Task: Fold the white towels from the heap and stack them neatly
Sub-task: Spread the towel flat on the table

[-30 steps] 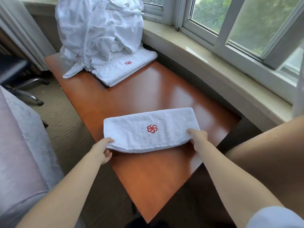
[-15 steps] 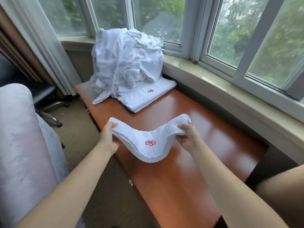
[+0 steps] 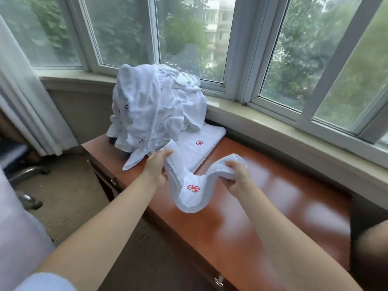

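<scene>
A folded white towel (image 3: 192, 193) with a red flower logo hangs in the air above the wooden table (image 3: 262, 202), sagging in the middle. My left hand (image 3: 156, 166) grips its left end and my right hand (image 3: 236, 175) grips its right end. Just beyond it lies another folded white towel (image 3: 198, 147) with the same logo, flat on the table. Behind that rises the tall heap of crumpled white towels (image 3: 155, 110), partly resting on the flat folded one.
A stone window sill (image 3: 283, 131) and windows run along the table's far side. A curtain (image 3: 23, 106) hangs at the left above an office chair base (image 3: 27, 173). A pale bed edge (image 3: 19, 238) fills the lower left. Drawer knobs (image 3: 218, 281) line the table front.
Both hands have lifted the folded towel off the table and carried it away from me toward the heap; it now sags between them close to the flat folded towel.
</scene>
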Available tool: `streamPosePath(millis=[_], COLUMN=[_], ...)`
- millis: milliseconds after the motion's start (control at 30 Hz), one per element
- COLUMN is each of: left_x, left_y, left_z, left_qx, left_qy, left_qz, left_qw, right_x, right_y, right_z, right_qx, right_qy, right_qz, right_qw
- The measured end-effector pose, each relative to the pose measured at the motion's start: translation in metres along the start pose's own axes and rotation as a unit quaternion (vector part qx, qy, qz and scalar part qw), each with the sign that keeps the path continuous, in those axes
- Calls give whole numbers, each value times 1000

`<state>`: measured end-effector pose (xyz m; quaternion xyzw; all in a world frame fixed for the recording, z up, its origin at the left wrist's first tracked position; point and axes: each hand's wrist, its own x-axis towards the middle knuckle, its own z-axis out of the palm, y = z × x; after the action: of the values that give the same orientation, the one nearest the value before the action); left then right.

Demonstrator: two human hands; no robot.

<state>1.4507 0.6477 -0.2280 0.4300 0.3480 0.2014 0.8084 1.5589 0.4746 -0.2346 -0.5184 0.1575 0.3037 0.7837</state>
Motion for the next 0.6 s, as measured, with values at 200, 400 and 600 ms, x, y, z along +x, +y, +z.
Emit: streamPosePath(millis=[200,400,600], left_x=[60,135,193], left_y=[34,66,86], left_z=[18,51,89], left_qx=[80,160,212], left_qy=[-53,-89,-107], left_qz=[13,24,18], left_qw=[995,983,971], right_x=[37,94,123], right_y=[2,-21,-48], right_z=[47,90,113], right_qx=[13,49,60], right_qy=[94,156,212], right_qz=[-29,-111,-178], right_qw=[995,980,959])
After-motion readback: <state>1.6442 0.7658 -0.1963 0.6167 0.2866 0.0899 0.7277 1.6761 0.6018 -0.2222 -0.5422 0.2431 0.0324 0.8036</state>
